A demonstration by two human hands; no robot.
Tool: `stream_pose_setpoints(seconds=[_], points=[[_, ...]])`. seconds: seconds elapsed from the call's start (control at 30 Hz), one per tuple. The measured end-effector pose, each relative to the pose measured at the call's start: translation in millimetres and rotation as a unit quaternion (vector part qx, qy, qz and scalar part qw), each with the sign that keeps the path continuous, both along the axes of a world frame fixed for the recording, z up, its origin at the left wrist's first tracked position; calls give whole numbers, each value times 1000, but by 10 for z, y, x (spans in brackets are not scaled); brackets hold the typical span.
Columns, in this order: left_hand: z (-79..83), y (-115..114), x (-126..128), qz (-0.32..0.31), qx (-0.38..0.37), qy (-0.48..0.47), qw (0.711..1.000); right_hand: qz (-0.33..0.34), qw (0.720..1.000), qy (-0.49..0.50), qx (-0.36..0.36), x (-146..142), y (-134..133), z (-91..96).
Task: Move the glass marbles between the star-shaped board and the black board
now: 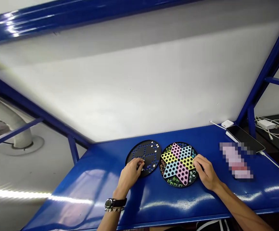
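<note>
On the blue table [101, 179], two round boards lie side by side just ahead of the hands: the left hand [131, 175] rests with curled fingers on the near rim of the black peg board [147, 150], while the right hand [207, 173] touches the right edge of the star board [179, 163], fingers bent toward it. Each board sits straight in front of its own hand, touching or nearly so. Whether either hand pinches a marble is too small to tell; a blurred patch hides something near the phone [246, 138].
</note>
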State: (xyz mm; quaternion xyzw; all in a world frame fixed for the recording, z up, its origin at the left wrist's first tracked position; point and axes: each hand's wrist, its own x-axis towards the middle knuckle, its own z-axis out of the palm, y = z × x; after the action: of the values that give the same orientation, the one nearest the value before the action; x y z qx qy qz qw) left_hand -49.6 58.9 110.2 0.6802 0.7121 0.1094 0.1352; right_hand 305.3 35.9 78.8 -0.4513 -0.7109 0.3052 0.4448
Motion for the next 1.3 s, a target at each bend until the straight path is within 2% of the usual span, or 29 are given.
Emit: stream_pose_setpoints(seconds=[0.13,0.23,0.37,0.47,0.67,0.83,0.93,1.07,1.17,1.23,1.3], points=[[133,-92,272,-31,13,-29,999,-3,1000,-4,3,-3,1,-4],[213,-264,617,-101,7,-88,991,1,1000,-4,2,-3,-1,-5],[228,-446,1008,-194,-4,-101,976,3,1000,1,1,4,-3,-5],[208,-472,1076,-226,-16,-78,971,4,1000,6,4,10,-5,-2],[218,-469,935,-218,-16,-54,974,2,1000,8,5,2,-10,10],[206,-492,984,-225,-27,-43,973,2,1000,-3,5,1,-13,4],[209,-517,917,-205,9,-59,977,-1,1000,-1,4,9,-12,6],[109,-593,485,-88,103,-61,989,-5,1000,-6,0,9,-13,20],[-86,-676,110,-5,95,-3,995,-6,1000,-8,8,-1,-21,29],[-202,-735,-31,18,82,23,996,-3,1000,-4,16,-5,-24,29],[-246,-794,-84,16,106,29,994,-1,1000,3,21,-3,-18,24]])
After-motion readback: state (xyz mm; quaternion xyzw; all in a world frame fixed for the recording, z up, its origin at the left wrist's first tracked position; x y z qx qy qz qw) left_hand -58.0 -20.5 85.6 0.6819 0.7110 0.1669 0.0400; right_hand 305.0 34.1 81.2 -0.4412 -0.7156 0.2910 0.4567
